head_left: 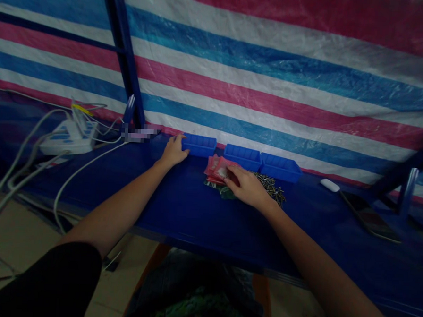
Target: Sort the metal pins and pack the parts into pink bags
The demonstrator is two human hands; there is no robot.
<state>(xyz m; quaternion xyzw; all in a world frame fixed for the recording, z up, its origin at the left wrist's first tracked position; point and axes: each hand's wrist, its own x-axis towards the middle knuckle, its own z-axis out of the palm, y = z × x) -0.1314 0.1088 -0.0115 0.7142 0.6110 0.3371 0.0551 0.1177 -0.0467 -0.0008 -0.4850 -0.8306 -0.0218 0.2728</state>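
Observation:
My left hand (174, 152) grips the left end of a blue plastic bin (200, 146), fingers over its rim and thumb at the front. Two more blue bins, a middle one (243, 156) and a right one (281, 168), stand in a row to its right. Red-edged small plastic bags (215, 169) lie in a pile before the bins. At this pile, my right hand (248, 185) has its thumb and fingers closed on a bag; the fingertips are partly hidden. Beside and behind that hand spreads a heap of metal screws (274, 189), with some green bags (226, 193) under the red ones.
A white power strip (69, 137) with several cables sits at the table's left. To the right lie a white oval case (329, 185) and a dark phone (369, 216). A striped plastic sheet (254, 85) hangs behind the blue table (194, 209), with blue metal posts (123, 54) before it.

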